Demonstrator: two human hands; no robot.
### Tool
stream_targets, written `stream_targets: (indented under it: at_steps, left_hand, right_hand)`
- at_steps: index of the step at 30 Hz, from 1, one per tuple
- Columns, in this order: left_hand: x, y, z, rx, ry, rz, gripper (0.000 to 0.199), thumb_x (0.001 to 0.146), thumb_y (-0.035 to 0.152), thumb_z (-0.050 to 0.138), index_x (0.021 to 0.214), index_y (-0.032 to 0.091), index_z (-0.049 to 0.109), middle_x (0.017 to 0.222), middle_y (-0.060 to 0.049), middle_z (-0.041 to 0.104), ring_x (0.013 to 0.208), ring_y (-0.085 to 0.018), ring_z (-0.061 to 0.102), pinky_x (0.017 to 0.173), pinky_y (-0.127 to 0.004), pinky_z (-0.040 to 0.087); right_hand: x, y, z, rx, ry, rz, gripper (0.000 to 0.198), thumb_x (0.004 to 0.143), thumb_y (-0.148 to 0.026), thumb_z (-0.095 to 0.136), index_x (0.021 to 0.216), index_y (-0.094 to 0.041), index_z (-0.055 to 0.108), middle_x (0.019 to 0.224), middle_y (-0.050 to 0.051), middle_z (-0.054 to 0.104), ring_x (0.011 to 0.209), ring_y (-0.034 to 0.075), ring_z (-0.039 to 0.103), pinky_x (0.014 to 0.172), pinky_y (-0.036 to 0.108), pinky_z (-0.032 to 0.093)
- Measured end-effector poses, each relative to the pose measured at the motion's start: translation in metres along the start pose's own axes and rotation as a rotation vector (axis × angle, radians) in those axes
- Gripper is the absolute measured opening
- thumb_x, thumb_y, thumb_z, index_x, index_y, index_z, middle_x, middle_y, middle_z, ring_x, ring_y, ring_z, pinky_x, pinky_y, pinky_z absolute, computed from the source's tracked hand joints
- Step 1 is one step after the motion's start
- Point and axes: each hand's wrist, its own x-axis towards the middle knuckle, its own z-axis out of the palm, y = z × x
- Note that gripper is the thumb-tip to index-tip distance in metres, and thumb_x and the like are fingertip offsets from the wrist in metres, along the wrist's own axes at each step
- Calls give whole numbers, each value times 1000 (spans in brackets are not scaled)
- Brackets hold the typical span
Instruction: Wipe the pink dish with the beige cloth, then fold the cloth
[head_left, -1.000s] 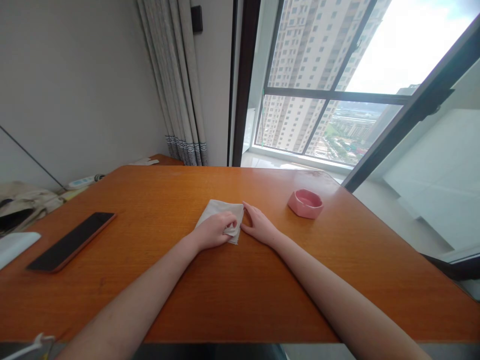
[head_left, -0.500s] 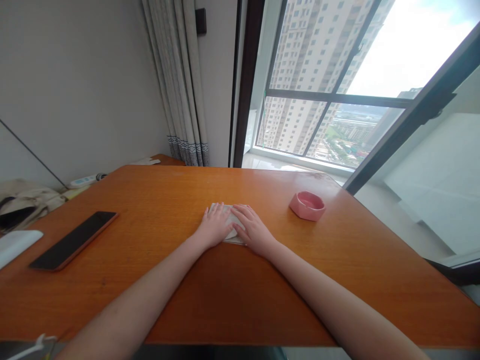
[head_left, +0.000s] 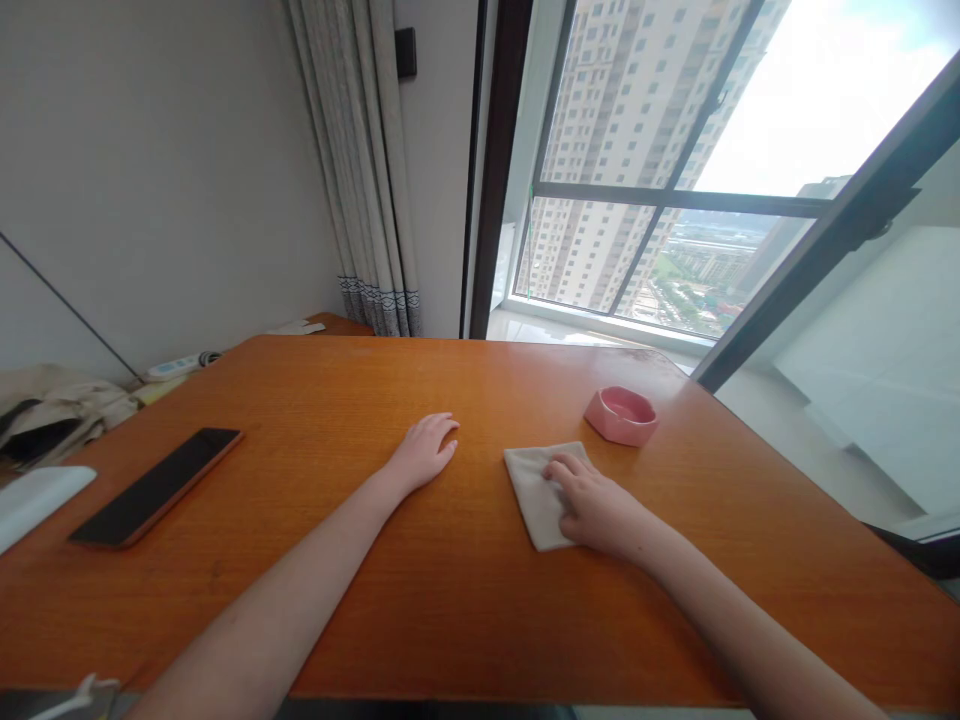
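Observation:
A light beige folded cloth (head_left: pixel 534 492) lies flat on the wooden table. Resting over its right side, my right hand (head_left: pixel 600 505) has its fingers bent against the fabric and its thumb near the front edge; the cloth's right part is hidden under it. To the left of the cloth, and apart from it, my left hand (head_left: pixel 421 452) is low over the tabletop with nothing in it, thumb and fingers apart. A pink angular bowl (head_left: pixel 622 417) sits just beyond my right hand.
On the left of the wooden table (head_left: pixel 360 600) lies a dark flat tablet-like device (head_left: pixel 157 488), beside a white object (head_left: pixel 45 500) at the edge. A power strip (head_left: pixel 172 367) and bundled fabric (head_left: pixel 75 410) lie past the left edge. A window stands behind.
Both hands were together on the cloth. My right hand has moved right and nearer with the cloth, whose larger surface now shows; my left hand has come off it and stayed left.

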Motion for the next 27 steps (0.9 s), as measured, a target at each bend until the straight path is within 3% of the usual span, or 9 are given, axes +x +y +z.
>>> stream_targets:
  at_steps: [6, 9, 11, 13, 15, 17, 20, 22, 27]
  left_hand:
    - [-4, 18, 20, 99, 35, -44, 39, 86, 28, 41, 121, 16, 51, 145, -14, 33, 134, -28, 29, 110, -45, 25]
    - [-4, 18, 22, 68, 88, -37, 33, 85, 26, 43, 115, 17, 54, 145, -13, 32, 135, -28, 27, 109, -46, 26]
    - [-4, 20, 20, 32, 110, -12, 29, 84, 26, 44, 108, 18, 56, 143, -13, 35, 134, -28, 29, 108, -45, 27]
    - [-2, 25, 17, -2, 124, 55, 23, 83, 27, 46, 101, 18, 58, 138, -12, 41, 130, -27, 34, 107, -44, 28]
    - [2, 32, 15, -28, 124, 132, 19, 83, 30, 47, 94, 19, 58, 126, -11, 51, 119, -25, 45, 102, -42, 34]
    - [7, 39, 16, -58, 93, 170, 18, 82, 33, 48, 89, 18, 56, 104, -9, 61, 99, -22, 56, 89, -38, 43]
    - [16, 41, 21, -103, 11, 159, 16, 80, 30, 49, 85, 17, 56, 81, -5, 63, 74, -18, 59, 71, -32, 48]
    - [20, 38, 25, -130, -16, 180, 17, 76, 20, 49, 89, 16, 59, 87, -6, 65, 80, -19, 61, 74, -31, 49]
    - [18, 35, 27, -106, -37, 216, 34, 69, 10, 49, 99, 15, 62, 100, -9, 67, 95, -22, 61, 83, -31, 48]
  right_hand:
    - [-56, 102, -10, -35, -44, 293, 49, 53, -3, 48, 97, -23, 57, 120, 11, 51, 102, 23, 56, 86, 32, 45]
    - [-61, 120, -16, -104, -59, 368, 46, 55, -1, 49, 94, -22, 61, 117, 13, 54, 102, 25, 57, 88, 37, 44]
    - [-53, 106, -20, -209, 11, 390, 39, 58, -2, 51, 89, -21, 64, 123, 15, 53, 114, 33, 50, 94, 51, 38]
    - [-37, 76, -23, -289, 177, 300, 35, 62, -4, 51, 88, -22, 67, 133, 14, 46, 127, 39, 35, 99, 63, 24]
    - [-12, 36, -23, -209, 276, 31, 40, 69, -7, 48, 101, -24, 65, 139, 9, 40, 132, 32, 29, 106, 57, 20]
    - [18, -1, -16, -35, 275, -133, 49, 72, -9, 44, 117, -24, 56, 139, 7, 42, 128, 25, 37, 108, 50, 25]
    - [63, -40, 4, 164, 271, -216, 63, 72, -9, 44, 134, -21, 40, 137, 9, 44, 127, 23, 37, 108, 51, 23]
    - [87, -53, 21, 268, 271, -264, 60, 72, -6, 42, 129, -22, 44, 130, 9, 50, 122, 22, 43, 108, 52, 22]
    - [107, -52, 49, 530, 356, -367, 45, 73, -4, 38, 112, -18, 56, 112, 9, 57, 107, 18, 52, 98, 36, 41]
